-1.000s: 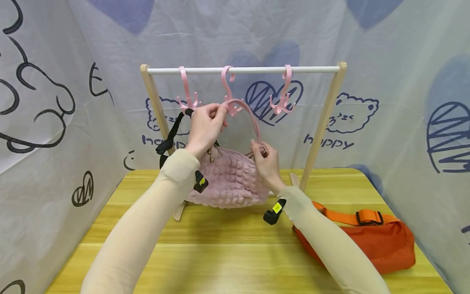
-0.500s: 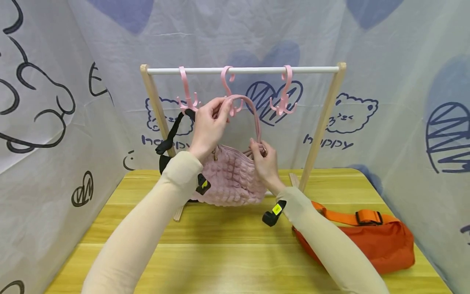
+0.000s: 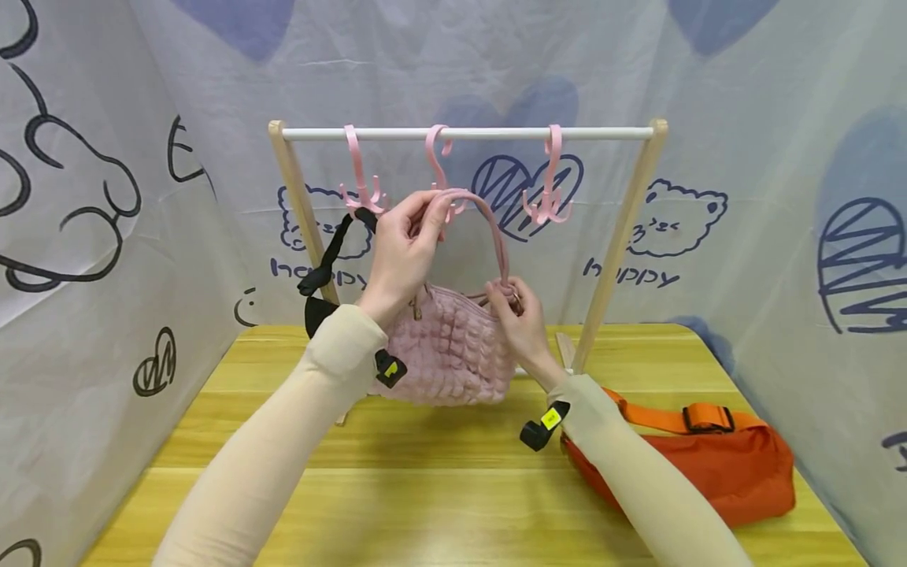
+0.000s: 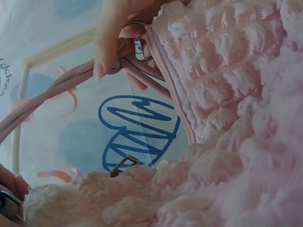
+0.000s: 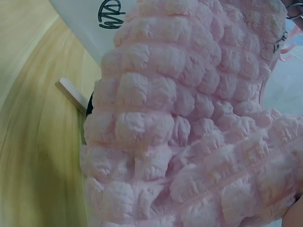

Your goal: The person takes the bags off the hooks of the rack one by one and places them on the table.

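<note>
A pink quilted, puffy handbag hangs in front of the rack, its base off the table. My left hand pinches the top of its pink strap just in front of the middle pink hook. Whether the strap rests on a prong is hidden by the fingers. My right hand grips the strap's lower end beside the bag's right corner, near a metal ring. Puffy pink fabric fills most of the right wrist view. The strap stretches away from the right-hand fingers in the left wrist view.
A wooden rack with a white bar carries a left hook with a black strap on it, and a right hook. An orange bag lies on the wooden table at right, partly behind my right forearm.
The strap's top rose a little with my left hand, then dipped slightly. My right hand has shifted slightly right and down. Both keep hold of the strap.
</note>
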Motion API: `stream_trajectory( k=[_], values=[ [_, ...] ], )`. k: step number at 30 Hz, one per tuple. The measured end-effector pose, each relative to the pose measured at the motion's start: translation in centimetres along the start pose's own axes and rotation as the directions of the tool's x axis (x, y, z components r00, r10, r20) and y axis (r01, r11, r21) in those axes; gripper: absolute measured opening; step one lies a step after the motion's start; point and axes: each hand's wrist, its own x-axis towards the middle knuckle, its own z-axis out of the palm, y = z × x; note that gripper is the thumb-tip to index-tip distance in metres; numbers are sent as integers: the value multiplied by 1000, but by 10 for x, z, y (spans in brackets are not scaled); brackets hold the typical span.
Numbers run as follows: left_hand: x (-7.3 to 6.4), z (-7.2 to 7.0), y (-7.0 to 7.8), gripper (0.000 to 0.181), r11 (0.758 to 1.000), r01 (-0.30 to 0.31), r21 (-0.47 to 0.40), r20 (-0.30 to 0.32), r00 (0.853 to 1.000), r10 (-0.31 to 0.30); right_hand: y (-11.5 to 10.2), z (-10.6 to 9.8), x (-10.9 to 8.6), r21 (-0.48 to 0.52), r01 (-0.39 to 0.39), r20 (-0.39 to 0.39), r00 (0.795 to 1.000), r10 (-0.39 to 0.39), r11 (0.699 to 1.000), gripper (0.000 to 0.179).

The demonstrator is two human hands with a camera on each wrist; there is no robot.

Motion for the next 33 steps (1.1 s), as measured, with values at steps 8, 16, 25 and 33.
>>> stream_trajectory(
  k=[8, 16, 25, 33],
  values=[
    [-18, 0, -1, 28, 997, 2, -80, -4, 1000, -2, 10, -13, -20, 46, -15, 28, 1000, 14, 999, 25],
    [-36, -3, 0, 25, 992, 2, -127, -25, 1000, -5, 26, -23, -41, 9, -28, 77, 997, 27, 1000, 33],
    [-55, -2, -4, 24, 980, -10, -198, -99, 995, -10, 37, -25, -67, -23, 11, 169, 986, -7, 1000, 47],
    [-69, -5, -13, 25, 979, 36, -201, -140, 988, -65, 40, -20, -83, 90, -20, 38, 999, 16, 996, 29]
  ],
)
